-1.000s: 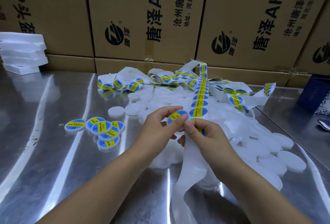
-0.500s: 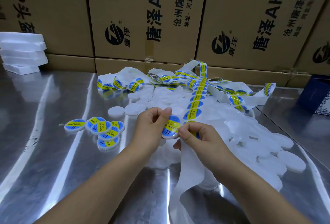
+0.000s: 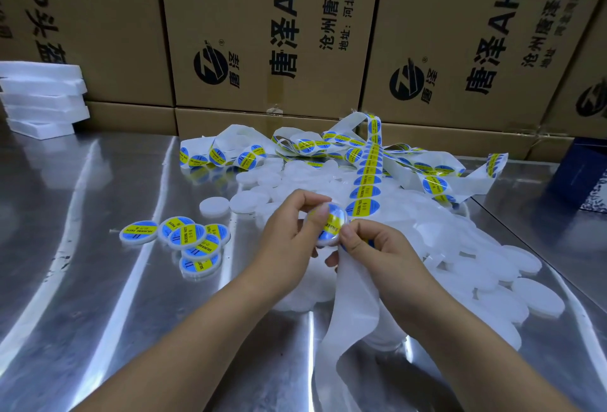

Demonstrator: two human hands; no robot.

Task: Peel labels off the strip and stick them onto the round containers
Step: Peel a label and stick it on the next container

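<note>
With left hand fingers curled, grips a labelled round container above the white pile. Pinches label strip, maybe container edge too, in curled right hand.

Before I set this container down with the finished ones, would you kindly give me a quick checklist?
1. Grip of left hand on container: ok.
2. Face carries the label: ok.
3. All edges of label pressed flat: cannot tell, fingers cover them.
4. Container free of right hand: not ok, its fingertips touch the rim while holding the strip.
5. A next label ready on the strip: ok.
6. Bare table beside the labelled pile: ok.
</note>
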